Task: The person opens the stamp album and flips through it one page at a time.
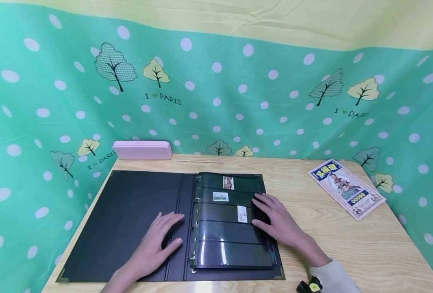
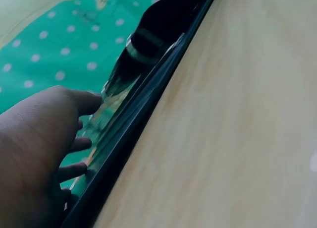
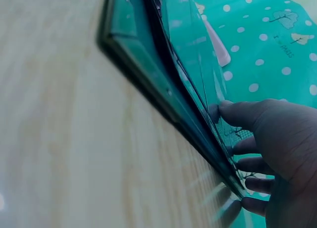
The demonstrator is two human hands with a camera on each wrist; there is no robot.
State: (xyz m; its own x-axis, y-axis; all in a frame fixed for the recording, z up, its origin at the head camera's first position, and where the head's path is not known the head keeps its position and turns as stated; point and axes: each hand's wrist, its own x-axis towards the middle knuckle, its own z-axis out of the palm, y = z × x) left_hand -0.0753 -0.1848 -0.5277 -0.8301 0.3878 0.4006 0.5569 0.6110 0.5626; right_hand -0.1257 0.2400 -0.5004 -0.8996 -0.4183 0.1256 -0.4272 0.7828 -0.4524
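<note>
A black ring-bound stamp album lies spread on the table, its dark pocket page on the right side. Three stamps show in the strips: a reddish one at the top, a green-and-white one below, and a pale one in the third row. My left hand is over the inside cover near the spine, fingers extended toward the metal rings. Spread fingers of my right hand rest at the page's right edge, beside the pale stamp.
Behind the album are a pink pencil case and thin tweezers-like stick. A colourful printed booklet lies at the right on the wooden table. A green dotted curtain encloses the back and sides.
</note>
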